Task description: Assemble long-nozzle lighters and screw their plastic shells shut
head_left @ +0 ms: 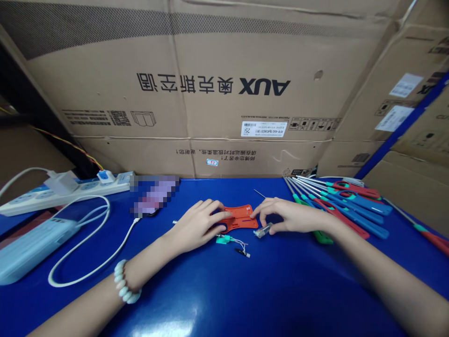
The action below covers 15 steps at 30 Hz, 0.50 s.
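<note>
the shell (242, 216), near the bench's (252, 299) back edge, looks light and stiff, best held by its rims; the clear piece (262, 230), just right, seems brittle, best pinched by its sides. the left hand (196, 224), palm down, grips the shell's left end; the right hand (286, 215) arches, pinching the clear piece.

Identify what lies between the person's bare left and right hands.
The head view shows open orange plastic casing between the left hand and right hand; a teal plastic part with thin wires lies nearer the camera.
</note>
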Motion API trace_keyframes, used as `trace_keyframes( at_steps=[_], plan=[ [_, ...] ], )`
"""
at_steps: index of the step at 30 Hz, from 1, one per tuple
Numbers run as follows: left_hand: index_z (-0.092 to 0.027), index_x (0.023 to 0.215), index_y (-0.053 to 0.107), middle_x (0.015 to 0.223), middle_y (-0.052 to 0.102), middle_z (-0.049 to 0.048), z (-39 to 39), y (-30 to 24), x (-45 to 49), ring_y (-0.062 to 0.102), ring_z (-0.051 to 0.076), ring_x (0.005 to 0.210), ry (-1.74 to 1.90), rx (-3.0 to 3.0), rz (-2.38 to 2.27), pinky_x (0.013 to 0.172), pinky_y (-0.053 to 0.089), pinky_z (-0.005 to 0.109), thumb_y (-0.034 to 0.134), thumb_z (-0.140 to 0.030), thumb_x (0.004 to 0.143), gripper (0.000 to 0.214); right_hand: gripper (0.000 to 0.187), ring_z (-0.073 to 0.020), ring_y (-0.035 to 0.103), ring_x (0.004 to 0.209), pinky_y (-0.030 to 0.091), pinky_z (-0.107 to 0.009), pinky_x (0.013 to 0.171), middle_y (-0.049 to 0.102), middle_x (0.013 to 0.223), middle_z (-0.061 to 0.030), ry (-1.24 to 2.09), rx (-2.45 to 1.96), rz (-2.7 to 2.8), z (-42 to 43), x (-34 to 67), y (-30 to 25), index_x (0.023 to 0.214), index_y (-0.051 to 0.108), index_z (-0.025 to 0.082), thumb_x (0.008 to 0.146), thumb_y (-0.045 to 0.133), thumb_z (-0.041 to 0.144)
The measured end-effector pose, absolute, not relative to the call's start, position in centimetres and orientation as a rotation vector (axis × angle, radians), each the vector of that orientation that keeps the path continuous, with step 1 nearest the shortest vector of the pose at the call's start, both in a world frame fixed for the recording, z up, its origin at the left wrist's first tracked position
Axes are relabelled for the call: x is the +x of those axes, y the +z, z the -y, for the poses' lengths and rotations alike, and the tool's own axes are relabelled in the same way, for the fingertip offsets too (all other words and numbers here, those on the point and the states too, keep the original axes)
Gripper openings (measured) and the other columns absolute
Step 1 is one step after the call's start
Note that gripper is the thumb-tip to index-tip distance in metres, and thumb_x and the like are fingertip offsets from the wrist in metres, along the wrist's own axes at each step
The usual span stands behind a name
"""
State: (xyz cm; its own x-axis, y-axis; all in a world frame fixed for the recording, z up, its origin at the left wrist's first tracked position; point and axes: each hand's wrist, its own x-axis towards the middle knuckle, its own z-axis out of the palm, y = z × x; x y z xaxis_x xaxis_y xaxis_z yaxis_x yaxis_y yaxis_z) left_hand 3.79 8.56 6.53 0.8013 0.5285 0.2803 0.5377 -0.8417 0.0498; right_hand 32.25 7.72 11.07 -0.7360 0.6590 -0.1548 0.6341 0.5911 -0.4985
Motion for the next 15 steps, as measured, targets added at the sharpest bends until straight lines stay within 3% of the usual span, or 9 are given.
trace_keyframes(
  at_steps=[6,15],
  plan=[
    [-0.020,0.109,0.059,0.106,0.055,0.0059,-9.8,7.0,6.2,0.050,0.019,0.093,-0.437,-2.952,0.841,0.079,0.037,0.032,0.041,-0.021,0.095,0.023,0.007,-0.0249,0.045,0.120,0.024,-0.046,0.104,0.056,0.125,-0.0045,0.726,-1.179,2.655,-8.6,33.1,10.4,0.082,0.059,0.021,0.082,0.062,0.027],
    [-0.019,0.116,0.057,0.114,0.052,0.0086,-11.7,6.3,9.5,0.048,0.022,0.100,-0.331,-2.928,0.790,0.083,0.036,0.034,0.047,-0.024,0.093,0.026,0.008,-0.0232,0.045,0.119,0.021,-0.044,0.108,0.055,0.125,-0.0042,0.758,-1.135,2.688,-8.7,32.7,9.7,0.082,0.060,0.020,0.078,0.067,0.021]
  ],
)
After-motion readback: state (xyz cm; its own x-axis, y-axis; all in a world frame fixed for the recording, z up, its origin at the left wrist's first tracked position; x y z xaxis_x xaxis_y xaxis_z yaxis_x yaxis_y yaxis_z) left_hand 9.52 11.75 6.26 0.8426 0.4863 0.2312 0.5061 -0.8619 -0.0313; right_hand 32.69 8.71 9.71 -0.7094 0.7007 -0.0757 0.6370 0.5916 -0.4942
